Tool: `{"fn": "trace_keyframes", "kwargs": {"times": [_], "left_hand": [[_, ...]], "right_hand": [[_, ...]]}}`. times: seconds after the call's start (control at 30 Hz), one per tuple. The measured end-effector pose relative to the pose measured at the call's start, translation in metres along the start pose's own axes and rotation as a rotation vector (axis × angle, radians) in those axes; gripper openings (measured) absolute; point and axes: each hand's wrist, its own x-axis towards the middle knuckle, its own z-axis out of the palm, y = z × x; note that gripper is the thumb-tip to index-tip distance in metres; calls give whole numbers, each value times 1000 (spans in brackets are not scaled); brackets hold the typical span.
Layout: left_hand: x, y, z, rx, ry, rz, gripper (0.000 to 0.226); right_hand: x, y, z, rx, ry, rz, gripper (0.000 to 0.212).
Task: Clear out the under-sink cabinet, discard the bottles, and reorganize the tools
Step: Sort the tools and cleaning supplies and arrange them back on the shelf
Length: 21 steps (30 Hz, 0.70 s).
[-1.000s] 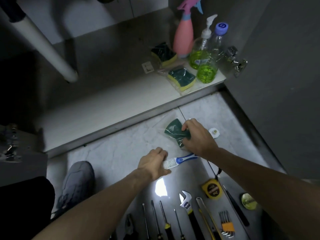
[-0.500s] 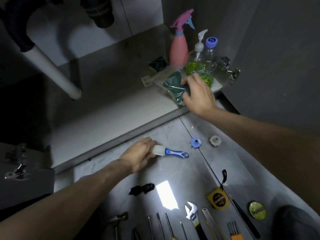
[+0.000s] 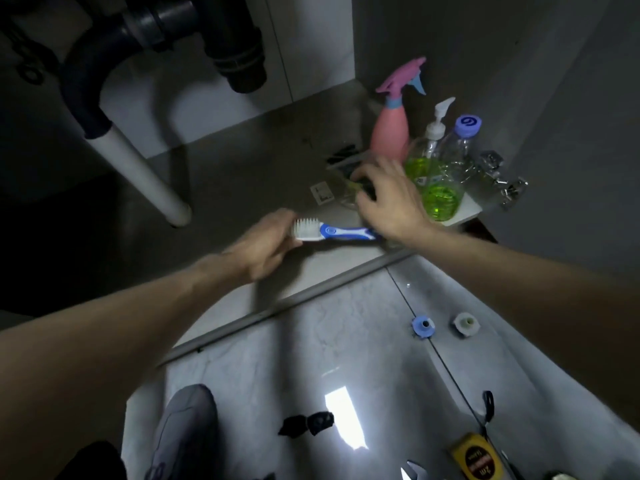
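My left hand [image 3: 265, 245] grips the bristle end of a blue and white brush [image 3: 337, 232] and holds it level over the front of the under-sink cabinet floor [image 3: 242, 181]. Beside it, my right hand [image 3: 389, 199] reaches into the cabinet's right corner, its fingers and thumb around a sponge in a clear bag [image 3: 346, 190] that lies on the cabinet floor. Just behind that hand stand three bottles: a pink spray bottle [image 3: 389, 133], a pump bottle with green liquid [image 3: 424, 161] and a clear bottle with a purple cap [image 3: 448, 188].
Dark drain pipes [image 3: 156, 29] and a white pipe [image 3: 138, 168] hang at the cabinet's left. A metal hinge [image 3: 498, 174] sits on the right wall. On the marble floor lie a blue cap [image 3: 421, 325], a white cap [image 3: 465, 323], a black piece [image 3: 306, 422], a yellow tape measure [image 3: 476, 460] and my shoe [image 3: 183, 431].
My right hand carried the bagged sponge from the floor up into the cabinet corner and lowered it there. My left hand lifted the brush off the floor and brought it over the cabinet's edge.
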Motion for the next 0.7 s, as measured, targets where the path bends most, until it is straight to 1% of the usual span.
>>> {"fn": "trace_keyframes", "kwargs": {"times": [0.03, 0.1, 0.13, 0.2, 0.23, 0.27, 0.3, 0.33, 0.37, 0.4, 0.47, 0.53, 0.6, 0.7], "left_hand": [[5, -4, -2, -9, 23, -2, 30], [12, -9, -5, 9, 31, 42, 32], [15, -11, -7, 31, 8, 81, 31], [17, -12, -7, 54, -23, 108, 32], [16, -13, -4, 53, 13, 84, 36], [14, -11, -1, 46, 76, 22, 44], [10, -7, 4, 29, 134, -78, 53], [5, -2, 10, 1, 159, -182, 59], [-3, 4, 16, -34, 149, -258, 62], [-11, 9, 24, -64, 117, -292, 60], [-33, 18, 39, -114, 55, -273, 54], [-57, 26, 54, -130, 20, -224, 46], [-80, 31, 71, -96, -68, -198, 36], [-111, 33, 101, -55, -241, -244, 27]], "right_hand": [[-10, -4, 4, 47, -85, -63, 35], [-30, -9, 12, 22, -271, -146, 45], [-39, -8, 16, -4, -306, -164, 48], [-50, -4, 22, 31, -272, -167, 45], [-53, -3, 24, 88, -242, -143, 44], [-55, -4, 26, 149, -210, -89, 44], [-55, -5, 28, 188, -180, -15, 45], [-53, -7, 31, 194, -158, 70, 44], [-50, -9, 34, 174, -156, 157, 42], [-48, -12, 38, 153, -170, 242, 39], [-44, -18, 47, 137, -206, 391, 35], [-42, -26, 50, 89, -213, 459, 40], [-45, -32, 50, -43, -236, 408, 52], [-57, -34, 48, -311, -297, 239, 64]]}}
